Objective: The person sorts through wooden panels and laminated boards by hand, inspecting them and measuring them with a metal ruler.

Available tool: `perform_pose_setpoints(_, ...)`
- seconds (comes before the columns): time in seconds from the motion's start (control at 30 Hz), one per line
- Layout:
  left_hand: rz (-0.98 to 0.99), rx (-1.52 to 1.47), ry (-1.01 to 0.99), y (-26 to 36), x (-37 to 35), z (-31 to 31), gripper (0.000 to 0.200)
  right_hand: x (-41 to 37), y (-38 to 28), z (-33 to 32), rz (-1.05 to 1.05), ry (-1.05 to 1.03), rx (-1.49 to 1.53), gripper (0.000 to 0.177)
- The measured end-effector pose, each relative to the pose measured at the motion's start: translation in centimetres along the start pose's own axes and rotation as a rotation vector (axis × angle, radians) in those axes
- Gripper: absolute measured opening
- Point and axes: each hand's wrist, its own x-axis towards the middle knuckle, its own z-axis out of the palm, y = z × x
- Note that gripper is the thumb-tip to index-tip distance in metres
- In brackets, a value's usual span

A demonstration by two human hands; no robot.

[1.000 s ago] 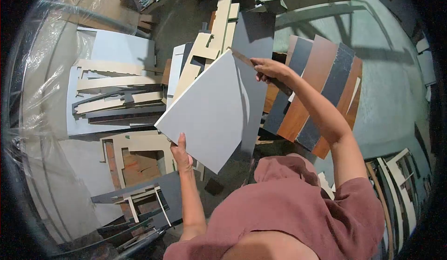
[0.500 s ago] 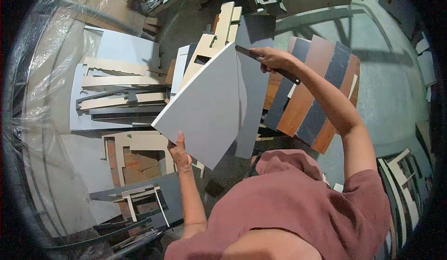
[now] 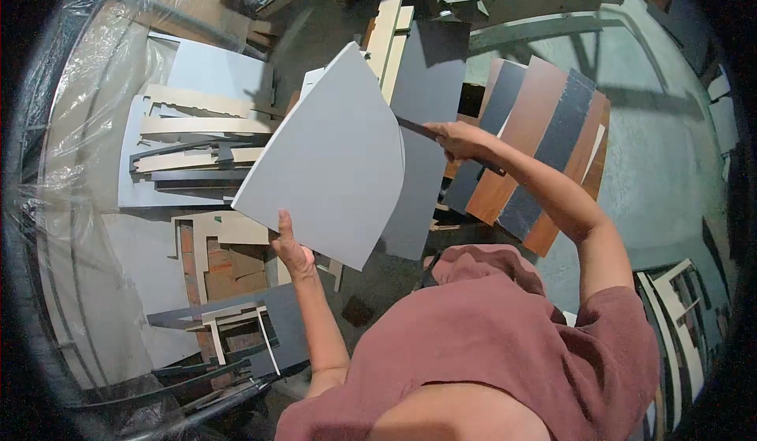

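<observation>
A light grey panel with one curved edge is held up tilted in front of me. My left hand grips its lower left edge, thumb lying on the grey face and the other fingers behind. In my right hand is a long, flat, dark hand file, closed in the fingers around its rear part. The file's front end meets the panel's curved right edge.
Behind the panel lie a large dark grey board and cream strips. Wood-grain and dark boards are stacked at right. Cut-off strips pile up at left, near clear plastic sheeting. Frame-like offcuts lie lower left.
The panel has shifted left and turned, bringing its curved edge round to the right. The file has moved from the panel's top corner down to this curved edge.
</observation>
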Motion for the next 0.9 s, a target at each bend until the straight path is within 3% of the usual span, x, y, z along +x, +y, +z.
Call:
perform_pose_setpoints(0.07,0.025,-0.031,0.045,0.2,-0.1,0.4,0.046,0.1,1.8,1.5,-0.013,-0.030,-0.014,0.045)
perform_pose_setpoints(0.13,0.072,-0.046,0.046,0.2,0.1,0.8,0.046,-0.6,1.6,2.9,0.031,-0.219,0.510,0.045)
perform_pose_setpoints(0.33,0.069,-0.131,0.142,0.8,0.4,2.9,0.047,-3.2,2.4,7.4,0.055,-0.336,0.762,0.049)
perform_pose_setpoints(0.43,0.127,-0.204,0.171,0.5,0.9,4.6,0.048,-4.7,-0.4,8.4,0.220,-0.499,0.959,0.050)
perform_pose_setpoints(0.6,0.243,-0.242,0.196,-0.2,2.4,6.0,0.051,-7.7,-3.3,9.2,0.261,-0.684,0.980,0.053)
perform_pose_setpoints(0.73,0.238,-0.271,0.289,0.1,2.9,5.7,0.053,-8.8,-3.0,7.4,0.311,-0.679,0.831,0.054)
perform_pose_setpoints(0.8,0.273,-0.201,0.305,0.8,3.0,4.9,0.053,-9.8,-3.1,6.4,0.269,-0.605,0.706,0.053)
perform_pose_setpoints(0.87,0.198,-0.249,0.430,1.5,3.0,3.3,0.057,-9.7,1.9,7.6,0.178,-0.505,0.676,0.053)
perform_pose_setpoints(0.9,0.190,-0.200,0.383,1.6,3.4,1.1,0.057,-10.5,1.7,6.5,0.207,-0.421,0.639,0.052)
